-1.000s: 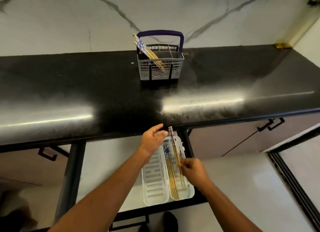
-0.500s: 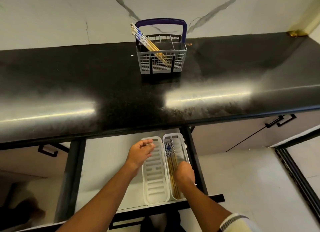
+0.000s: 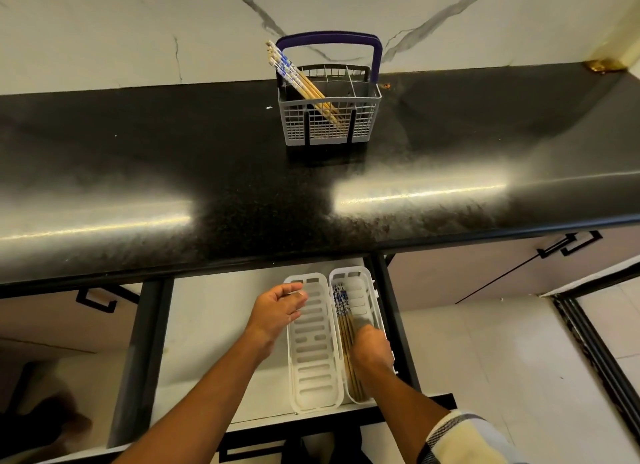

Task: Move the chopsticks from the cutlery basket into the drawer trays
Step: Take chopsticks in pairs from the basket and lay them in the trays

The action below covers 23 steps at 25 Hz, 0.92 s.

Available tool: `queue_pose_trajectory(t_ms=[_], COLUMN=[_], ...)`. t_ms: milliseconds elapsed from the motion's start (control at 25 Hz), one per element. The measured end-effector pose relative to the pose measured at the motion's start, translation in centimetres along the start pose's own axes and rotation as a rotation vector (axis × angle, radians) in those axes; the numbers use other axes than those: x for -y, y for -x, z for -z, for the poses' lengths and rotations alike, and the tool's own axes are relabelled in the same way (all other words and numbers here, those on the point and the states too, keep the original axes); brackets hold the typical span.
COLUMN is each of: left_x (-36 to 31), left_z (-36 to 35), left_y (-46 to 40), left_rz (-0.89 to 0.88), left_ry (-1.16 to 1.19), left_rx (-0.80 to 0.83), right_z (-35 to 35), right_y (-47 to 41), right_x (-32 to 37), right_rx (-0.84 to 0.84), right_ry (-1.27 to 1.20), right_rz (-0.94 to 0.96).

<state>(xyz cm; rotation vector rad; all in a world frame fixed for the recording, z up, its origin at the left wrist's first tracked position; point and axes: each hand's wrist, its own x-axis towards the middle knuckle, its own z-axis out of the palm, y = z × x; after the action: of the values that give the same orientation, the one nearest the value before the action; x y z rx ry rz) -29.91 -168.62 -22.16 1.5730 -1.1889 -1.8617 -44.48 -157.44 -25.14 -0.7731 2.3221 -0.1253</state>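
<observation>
Left hand: my left hand (image 3: pixel 277 309) hangs over the near-left edge of the left tray (image 3: pixel 313 346), fingers loosely curled and half open, holding nothing.
Right hand: my right hand (image 3: pixel 369 351) is down in the right tray (image 3: pixel 363 290), resting on the chopsticks in the tray (image 3: pixel 343 314); I cannot tell whether it grips them.
Trays: two white slotted trays lie side by side, touching, in the open drawer (image 3: pixel 221 325) below the bench (image 3: pixel 242 172).
Basket: the grey cutlery basket (image 3: pixel 330 113) stands well back on the bench.
Chopsticks left: more chopsticks in the basket (image 3: pixel 298 75) lean to the left in it.
</observation>
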Motion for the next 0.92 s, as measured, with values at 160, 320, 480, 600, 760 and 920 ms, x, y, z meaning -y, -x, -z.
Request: queue_pose_trajectory(t_ms=[160,320,480,600,760,920], left_x=[0.1,0.3,0.4,0.3,0.1,-0.1], left_z=[0.4,0.4,0.0,-0.1,0.1,0.0], left_y=[0.0,0.2,0.4,0.6,0.6,0.6], left_rz=[-0.006,0.006,0.006,0.004,-0.005,-0.012], left_ry=[0.005,0.028,0.004,-0.004,-0.024,-0.047], left_rx=[0.0,0.001,0.035,0.069,0.083,0.112], right_z=[-0.2,-0.5,-0.5,-0.7,-1.0,-1.3], right_y=[-0.2,-0.4,-0.5,-0.6,-0.7,-0.8], right_x=[-0.1,-0.5,-0.5,-0.4,-0.5,-0.7], right_rx=[0.014,-0.018,0.0,-0.004,-0.008,-0.014], right_ry=[-0.006,0.01,0.07,0.122,0.162,0.186], right_rz=[-0.01,0.01,0.054,0.116,0.143,0.174])
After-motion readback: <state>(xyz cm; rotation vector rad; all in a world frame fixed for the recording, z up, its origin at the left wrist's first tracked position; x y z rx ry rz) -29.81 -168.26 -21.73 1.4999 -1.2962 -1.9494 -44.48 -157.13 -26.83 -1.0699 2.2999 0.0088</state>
